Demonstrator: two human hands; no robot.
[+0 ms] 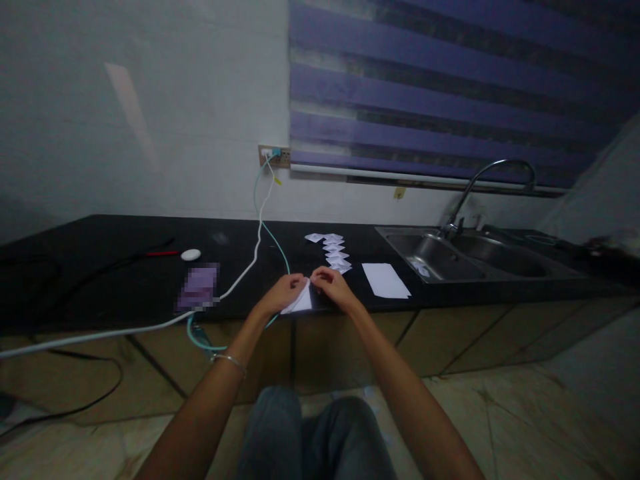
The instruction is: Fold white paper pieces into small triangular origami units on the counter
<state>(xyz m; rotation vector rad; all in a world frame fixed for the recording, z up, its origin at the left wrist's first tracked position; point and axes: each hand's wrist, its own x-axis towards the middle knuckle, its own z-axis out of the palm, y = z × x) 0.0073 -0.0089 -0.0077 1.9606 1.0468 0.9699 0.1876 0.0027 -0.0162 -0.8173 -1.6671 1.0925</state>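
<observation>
**Paper in hand at the counter's front edge, folded pieces beyond it**

Head view, the only one I have: I look down on two bare hands over a dark counter. The white paper is at the front edge, between the hands; I cannot tell whether it lies flat or is slightly raised.

As I judge it, the work is partway along. A zigzag row of folded white pieces lies farther back, and I read those as finished. The paper in hand seems midway through its folding. A flat white stack to the right, near the sink, looks unfolded, so I take it as material left to work; I cannot count its sheets.

The paper itself is plain white, narrowing toward a point at its far end, with a slanting line down its left side that looks like a fold or an overlapping layer. Finer creases are too small for me to make out.

On grip: the left hand has its fingers drawn in, nearly closed, over the paper's left edge. The right hand is curled, fingertips at the far tip; whether they pinch or merely press, I cannot tell.
</observation>
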